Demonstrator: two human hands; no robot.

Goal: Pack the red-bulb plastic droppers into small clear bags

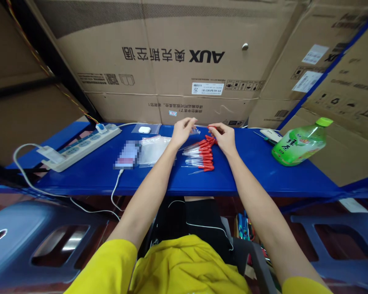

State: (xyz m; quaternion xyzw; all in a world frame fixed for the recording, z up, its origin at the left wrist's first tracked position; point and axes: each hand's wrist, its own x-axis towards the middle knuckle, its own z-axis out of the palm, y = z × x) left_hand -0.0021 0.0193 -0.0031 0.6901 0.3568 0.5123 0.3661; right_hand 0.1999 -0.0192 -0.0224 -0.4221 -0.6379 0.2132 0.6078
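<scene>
My right hand (224, 136) pinches the red bulb (212, 127) of a dropper between thumb and fingertips, above the far part of the blue table. A thin clear tube seems to run from the bulb toward my left hand (184, 130). The left fingers are closed in a pinch, but what they hold is too small to make out. Between my forearms lies a row of clear droppers with red bulbs (206, 156), bulbs to the right and thin tips to the left. Small clear pieces (196, 131) rest just beside my left fingers.
Clear plastic bags (153, 151) and a blurred phone (128, 155) with a cable lie left of my arm. Farther left is a power strip (82, 143). A white earbud case (144, 130) sits behind. A green bottle (300, 143) stands right. Cardboard boxes (171, 24) wall the back.
</scene>
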